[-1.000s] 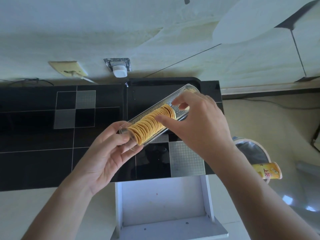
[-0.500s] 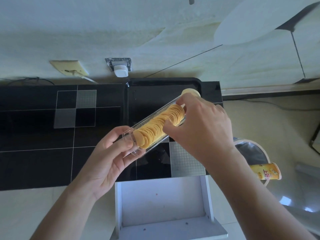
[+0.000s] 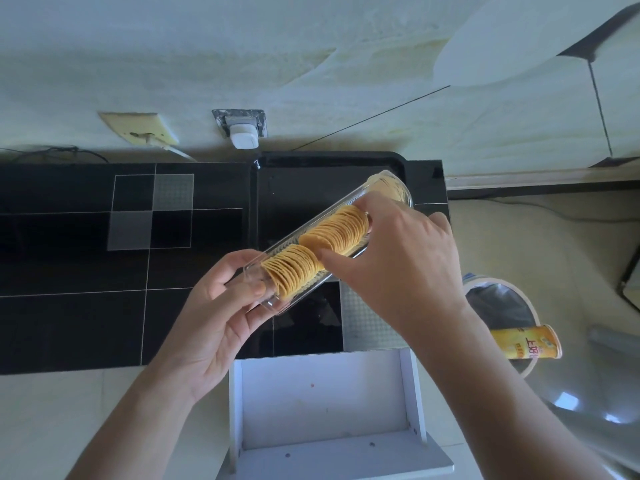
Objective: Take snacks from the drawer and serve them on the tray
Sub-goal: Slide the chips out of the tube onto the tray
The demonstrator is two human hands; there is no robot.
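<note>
Left hand (image 3: 221, 320) grips the clear sleeve (image 3: 325, 240) at 7 o'clock; right hand (image 3: 398, 265) pinches chips (image 3: 336, 233) above the tray (image 3: 332, 164).

Black tray (image 3: 332, 161) floor lies bare left of the clear chip sleeve (image 3: 311, 237).

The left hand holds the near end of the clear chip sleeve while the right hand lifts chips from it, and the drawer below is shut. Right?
Not quite: the head view shows the drawer open. The rest holds.
</note>
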